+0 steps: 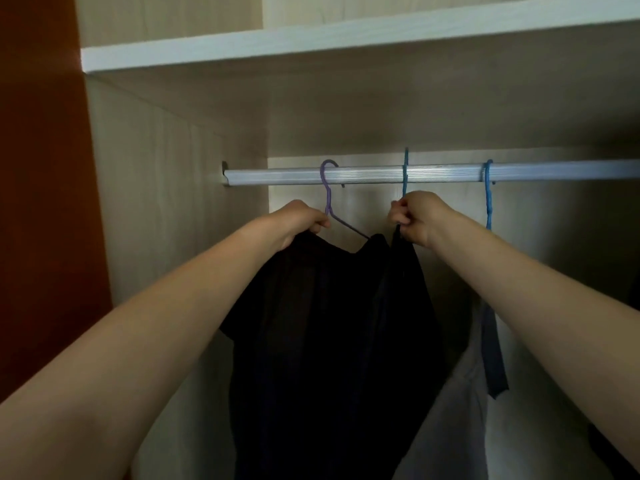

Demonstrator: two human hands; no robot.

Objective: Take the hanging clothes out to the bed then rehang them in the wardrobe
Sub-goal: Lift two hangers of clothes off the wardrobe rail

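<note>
Both forearms come in from the bottom corners, and the black shirt [311, 323] hangs between them, dropping away at 6 o'clock from both fists. The left hand [301, 220] has its fingers curled down over the shirt's left shoulder, right where the purple hanger [327, 188] slopes its wire arm out; the hanger's neck stands at about 1 o'clock from the knuckles. The right hand [414, 216] is bunched up, thumb and fingertips pinching a strip of dark cloth [403, 258] at its top edge. The middle blue hanger [405, 174] goes straight up at 12 o'clock out of that fist, and honestly I can't tell if the fingers have the hanger too. At 3 o'clock from the right hand a second blue hanger [488, 195] carries a grey garment [450, 410] with a dark blue strap [493, 358]. All three hooks sit over the silver rail [277, 175], with the white shelf [311, 43] above it at 12 o'clock.
</note>
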